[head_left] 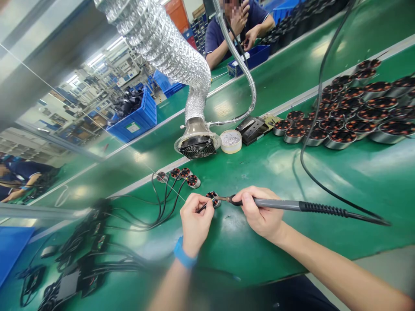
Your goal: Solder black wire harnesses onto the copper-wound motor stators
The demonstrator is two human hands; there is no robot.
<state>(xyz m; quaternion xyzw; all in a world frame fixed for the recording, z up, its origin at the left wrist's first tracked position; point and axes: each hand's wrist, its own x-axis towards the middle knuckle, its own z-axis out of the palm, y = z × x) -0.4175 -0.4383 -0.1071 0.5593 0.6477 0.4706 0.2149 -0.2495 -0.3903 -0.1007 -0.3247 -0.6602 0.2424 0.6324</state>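
My right hand (263,214) grips a soldering iron (285,204) like a pen, its tip pointing left. The tip touches or nearly touches the top of a small round motor part (216,204) with copper windings, standing on the green table. On the other side, my left hand (195,220) pinches the end of a black cable (201,208) against this part; its thin wires are too small to make out. A fine strand, like solder wire (162,182), runs down from the upper left to my left fingers. A blue band (184,254) circles my left wrist.
Wired motor parts (193,181) stand behind my left hand, their cables trailing left to black units (69,283). An extractor duct (196,140) hangs overhead, beside a round tub (231,141) and a black iron stand (254,129). Many motor parts (340,139) fill the right. A co-worker (215,43) sits opposite.
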